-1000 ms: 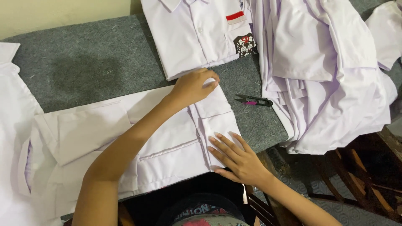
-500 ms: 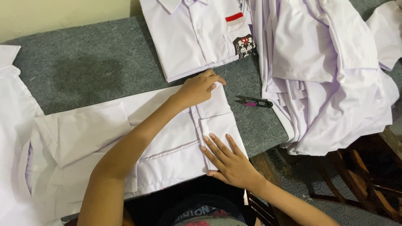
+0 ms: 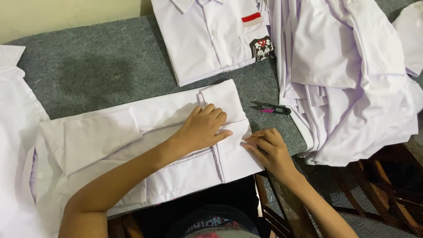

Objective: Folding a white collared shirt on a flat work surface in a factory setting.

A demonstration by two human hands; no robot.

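Note:
A white shirt (image 3: pixel 132 145) lies lengthwise on the grey table (image 3: pixel 97 75), folded into a long strip with a sleeve turned over at the left. My left hand (image 3: pixel 203 128) presses flat on the shirt near its right end, fingers bent. At that end's right edge my right hand (image 3: pixel 269 150) pinches the fabric with curled fingers. A small pair of thread snips (image 3: pixel 269 108) with a pink spot lies on the table just above my right hand.
A neatly folded white shirt (image 3: pixel 211 39) with a red-and-white patch and a dark badge lies at the top. A heap of white shirts (image 3: pixel 348 79) fills the right side and hangs over the table edge. More white cloth (image 3: pixel 13 132) lies at the left. Wooden chair parts (image 3: pixel 387 189) stand below right.
My left hand slid down from the shirt's top right corner toward its middle. My right hand moved up and right from lying flat, and its fingers curled onto the shirt's right edge.

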